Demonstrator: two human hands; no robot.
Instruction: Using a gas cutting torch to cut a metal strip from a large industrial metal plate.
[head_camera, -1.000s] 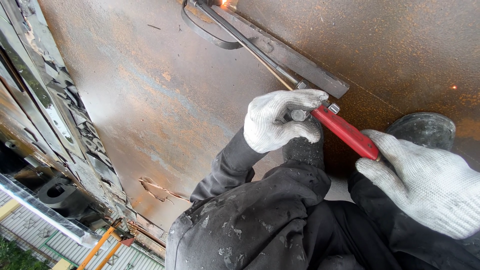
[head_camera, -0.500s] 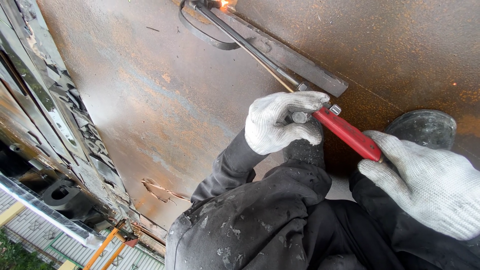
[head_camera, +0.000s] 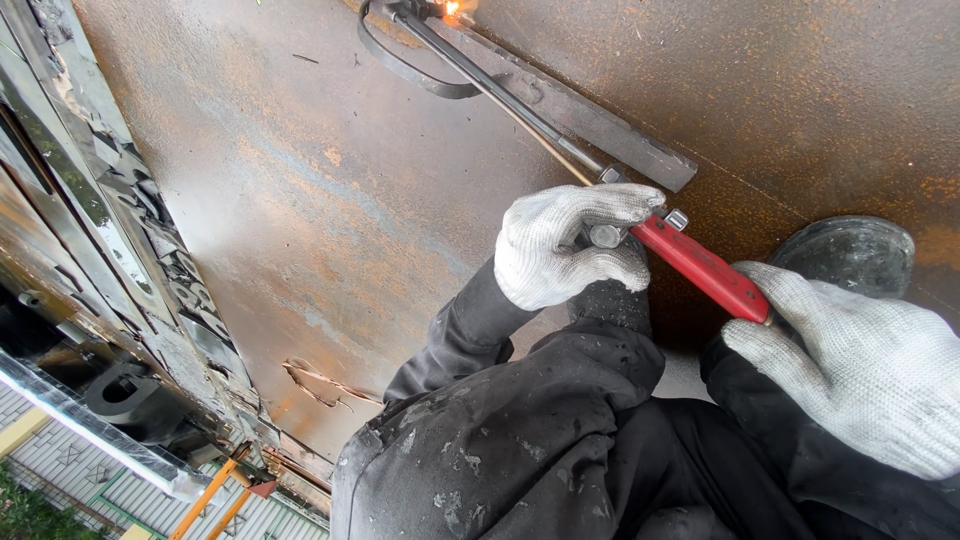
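Rusty steel plate (head_camera: 300, 200); one cutting torch (head_camera: 640, 225); two gloved hands (head_camera: 570, 245).

I see a big rusty steel plate (head_camera: 300, 200) filling most of the view, daylight glaring off it. Along its left edge runs a worn metal frame (head_camera: 90, 200). Grey paving (head_camera: 60, 470) and grass (head_camera: 20, 515) show far below.

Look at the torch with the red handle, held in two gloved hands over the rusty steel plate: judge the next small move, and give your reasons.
Probably ease the torch along the flat bar's edge. Its flame glows at the bar's far end, and the left hand and right hand steady it.
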